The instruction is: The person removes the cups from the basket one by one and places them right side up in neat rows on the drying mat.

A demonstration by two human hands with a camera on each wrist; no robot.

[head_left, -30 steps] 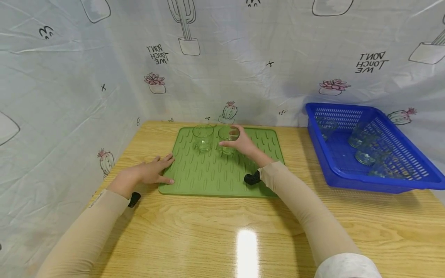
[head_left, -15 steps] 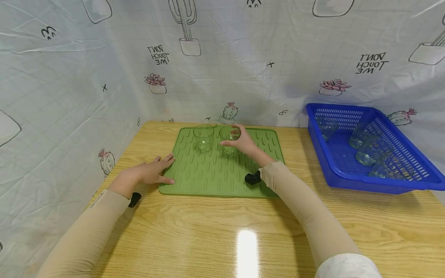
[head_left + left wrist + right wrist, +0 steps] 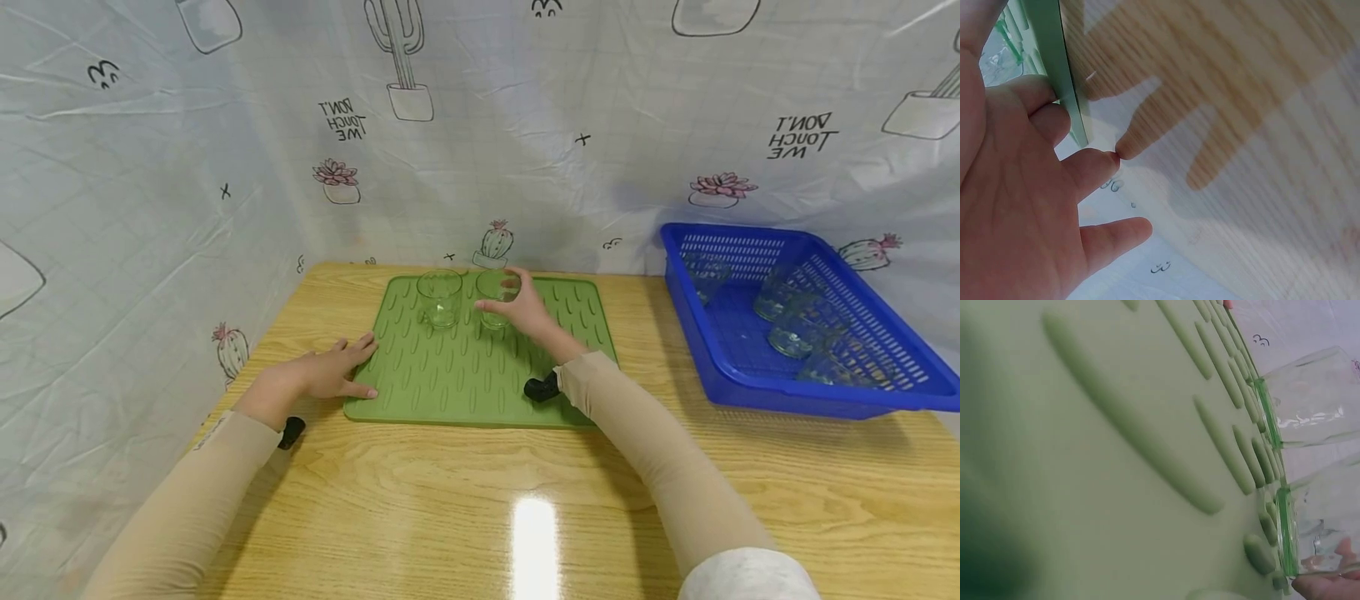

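Two clear drinking glasses stand upright side by side near the back of the green ribbed mat. My right hand holds the right-hand glass, thumb in front and fingers behind it. In the right wrist view this glass sits on the mat with a fingertip against its side. The other glass stands a small gap to its left, untouched. My left hand, fingers spread, rests at the mat's left edge. In the left wrist view the left hand lies beside the green edge.
A blue plastic basket at the right holds several more glasses. The mat lies on a wooden table. A white printed sheet hangs behind the table and along its left side.
Hardly anything differs. The right hand stays around the right-hand glass, its thumb shifted very slightly. The left hand has stayed at the mat's edge.
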